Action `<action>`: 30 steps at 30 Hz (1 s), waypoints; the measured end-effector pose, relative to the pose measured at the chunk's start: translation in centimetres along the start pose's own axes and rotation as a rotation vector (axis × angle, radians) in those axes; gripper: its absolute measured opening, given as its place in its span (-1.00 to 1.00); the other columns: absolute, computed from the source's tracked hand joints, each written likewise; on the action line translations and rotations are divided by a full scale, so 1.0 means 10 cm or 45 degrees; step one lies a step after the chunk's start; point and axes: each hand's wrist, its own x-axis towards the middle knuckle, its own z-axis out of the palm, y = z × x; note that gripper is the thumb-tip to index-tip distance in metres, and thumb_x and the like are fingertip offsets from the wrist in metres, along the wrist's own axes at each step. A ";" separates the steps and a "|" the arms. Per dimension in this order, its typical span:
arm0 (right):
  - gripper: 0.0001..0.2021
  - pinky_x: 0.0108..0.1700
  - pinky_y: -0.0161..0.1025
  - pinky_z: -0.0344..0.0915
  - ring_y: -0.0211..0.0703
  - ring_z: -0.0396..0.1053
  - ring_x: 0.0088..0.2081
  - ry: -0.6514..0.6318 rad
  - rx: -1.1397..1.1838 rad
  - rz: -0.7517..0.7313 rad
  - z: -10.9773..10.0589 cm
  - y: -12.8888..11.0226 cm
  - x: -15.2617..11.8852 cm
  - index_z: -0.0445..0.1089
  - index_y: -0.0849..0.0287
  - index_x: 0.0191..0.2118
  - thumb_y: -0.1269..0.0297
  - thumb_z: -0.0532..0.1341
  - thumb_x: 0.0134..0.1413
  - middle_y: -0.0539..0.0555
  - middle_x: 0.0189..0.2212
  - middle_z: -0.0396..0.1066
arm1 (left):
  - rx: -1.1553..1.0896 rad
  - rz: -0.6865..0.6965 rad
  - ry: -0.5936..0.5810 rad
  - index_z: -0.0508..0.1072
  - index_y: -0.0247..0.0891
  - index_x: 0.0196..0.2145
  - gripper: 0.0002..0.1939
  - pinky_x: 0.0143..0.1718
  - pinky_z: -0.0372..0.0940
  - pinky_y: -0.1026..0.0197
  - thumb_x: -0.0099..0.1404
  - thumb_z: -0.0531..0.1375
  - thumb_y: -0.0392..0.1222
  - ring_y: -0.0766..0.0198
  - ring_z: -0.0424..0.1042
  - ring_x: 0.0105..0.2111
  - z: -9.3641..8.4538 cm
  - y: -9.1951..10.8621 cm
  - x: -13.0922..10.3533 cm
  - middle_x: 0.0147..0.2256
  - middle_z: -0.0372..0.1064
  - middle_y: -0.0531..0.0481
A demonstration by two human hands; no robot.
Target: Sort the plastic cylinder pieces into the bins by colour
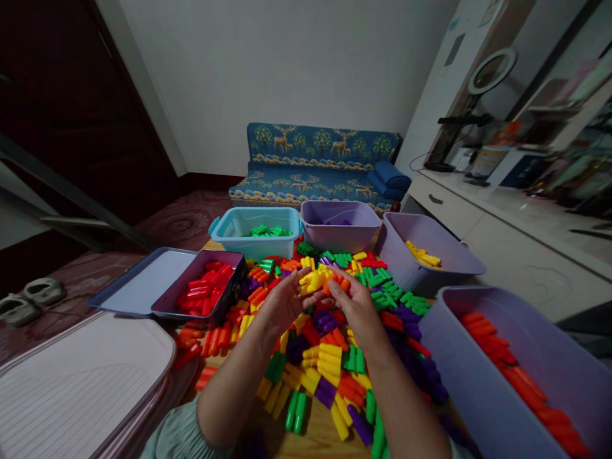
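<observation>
Both hands meet over a pile of coloured plastic building pieces, each shaped like a row of joined tubes. My left hand [285, 298] is turned palm up, its fingers curled around several yellow plastic pieces [313, 281]. Beside it, my right hand [356, 306] pinches an orange plastic piece [342, 284] between thumb and fingers. The yellow and orange pieces are touching or nearly so; whether they are joined I cannot tell. Under the wrists lie loose yellow pieces [329, 361], a green piece [296, 411] and purple pieces [326, 392] on the wooden table [306, 440].
Sorted pieces sit in a turquoise bin [224, 239] (green), a purple bin [335, 237] (purple), a bin at right [401, 255] (yellow) and a near-right bin [444, 344] (red-orange). An open case [220, 256] holds red pieces. Pale lids [81, 376] lie at left.
</observation>
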 end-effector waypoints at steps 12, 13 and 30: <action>-0.37 -0.13 -0.14 0.43 -0.13 0.47 -0.25 -0.116 -0.142 -0.013 0.00 0.04 -0.03 0.21 0.14 0.22 0.04 0.24 0.04 0.06 -0.20 0.49 | -0.078 -0.052 -0.164 0.40 -0.27 -0.03 -0.67 -0.19 0.40 0.16 0.29 0.15 -0.11 0.24 0.50 -0.30 -0.03 -0.08 -0.01 -0.14 0.47 -0.11; -0.38 -0.13 -0.15 0.43 -0.13 0.47 -0.24 -0.124 -0.139 -0.011 0.01 0.03 -0.03 0.22 0.13 0.21 0.04 0.24 0.04 0.06 -0.17 0.48 | -0.069 -0.048 -0.164 0.40 -0.27 -0.03 -0.67 -0.22 0.40 0.18 0.28 0.16 -0.10 0.23 0.50 -0.29 -0.02 -0.09 -0.01 -0.14 0.47 -0.11; -0.44 -0.07 -0.07 0.40 0.01 0.42 -0.06 -0.136 -0.067 -0.018 0.03 -0.04 -0.07 0.32 0.05 0.14 0.01 0.26 0.02 0.12 -0.11 0.48 | -0.203 -0.178 -0.166 0.45 -0.39 -0.11 -0.64 -0.33 0.42 0.30 0.32 0.06 -0.05 0.29 0.50 -0.41 -0.07 -0.01 0.01 -0.25 0.50 -0.17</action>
